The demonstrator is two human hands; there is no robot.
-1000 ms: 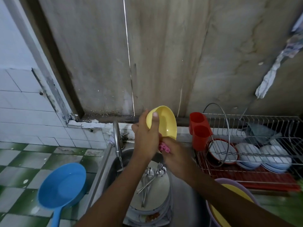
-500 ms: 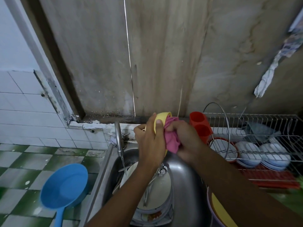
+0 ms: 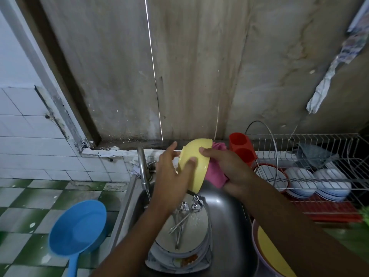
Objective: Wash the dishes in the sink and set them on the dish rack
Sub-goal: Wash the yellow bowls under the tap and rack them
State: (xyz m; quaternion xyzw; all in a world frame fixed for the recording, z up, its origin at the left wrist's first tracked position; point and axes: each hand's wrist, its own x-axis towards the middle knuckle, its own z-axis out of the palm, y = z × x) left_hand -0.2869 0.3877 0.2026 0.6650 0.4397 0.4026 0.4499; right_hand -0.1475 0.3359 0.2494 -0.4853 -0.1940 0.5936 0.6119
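Sink of stacked plates — green-checked tiles, stained wall behind

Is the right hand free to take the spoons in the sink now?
Probably not yet: the right hand grips the pink cloth against the yellow bowl, though the spoons lie uncovered just below.

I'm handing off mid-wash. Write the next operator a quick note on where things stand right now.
Hands: the left hand grips the yellow bowl over the sink; the right hand holds the pink cloth against the bowl.
Done: the rack already holds white dishes.
Left: finish this bowl and rack it, then do the plate stack and the cutlery lying on it in the sink.
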